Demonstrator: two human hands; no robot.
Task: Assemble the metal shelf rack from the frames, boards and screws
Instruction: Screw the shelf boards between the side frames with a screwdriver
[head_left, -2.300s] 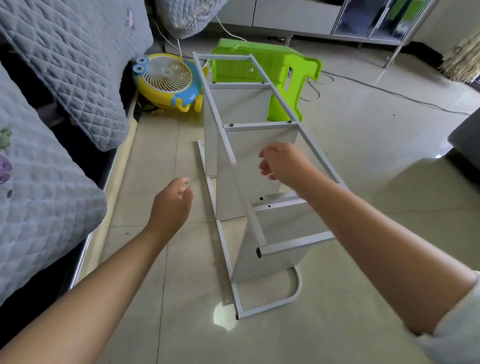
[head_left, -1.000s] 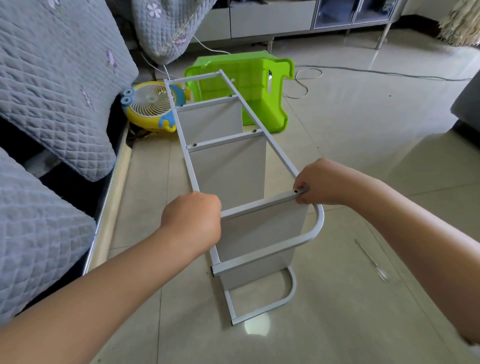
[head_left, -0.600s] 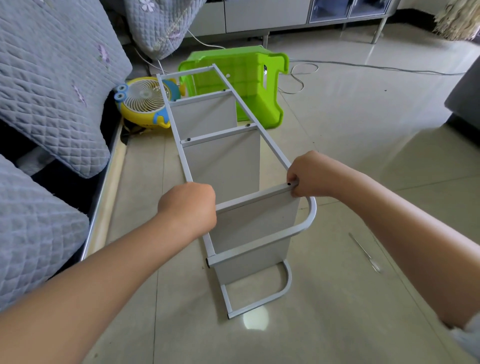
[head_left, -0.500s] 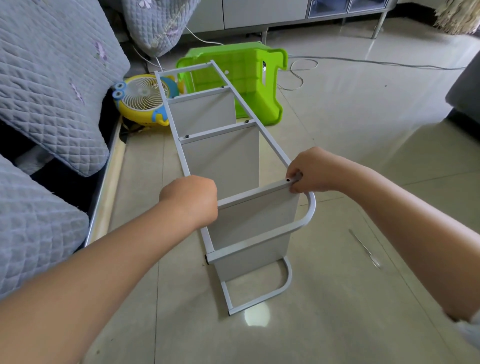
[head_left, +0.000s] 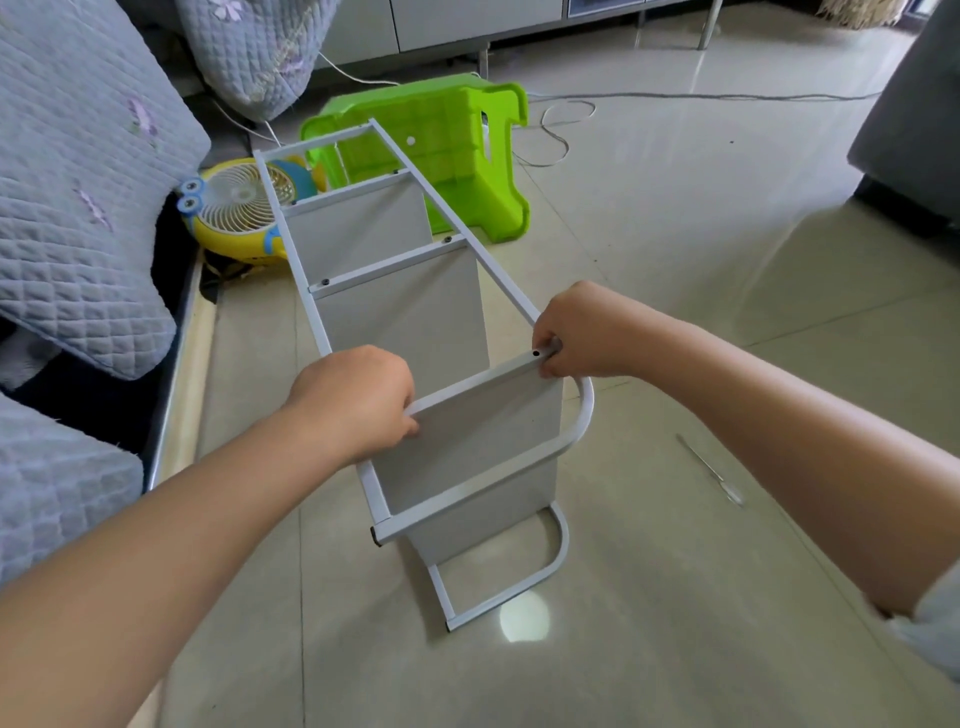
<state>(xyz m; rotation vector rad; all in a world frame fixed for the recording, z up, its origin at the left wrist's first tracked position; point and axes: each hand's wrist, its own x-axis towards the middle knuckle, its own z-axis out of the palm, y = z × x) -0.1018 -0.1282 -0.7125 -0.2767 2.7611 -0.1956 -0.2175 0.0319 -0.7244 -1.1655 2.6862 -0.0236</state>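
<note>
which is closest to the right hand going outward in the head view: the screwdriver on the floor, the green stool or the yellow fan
From the right hand:
1. Screwdriver, on the floor to its right, nearer the person.
2. Green stool, tipped over beyond the rack.
3. Yellow fan, far left by the sofa.

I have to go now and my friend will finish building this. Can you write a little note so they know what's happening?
Left hand: gripping the rack's left rail at the nearest board.
Right hand: gripping the right rail at that board's other end.
The rack lies on its side on the floor. Two far boards show screws; the near one shows an empty hole.
Left to do: screw it in. A thin tool, probably a screwdriver, lies to the right.
</note>
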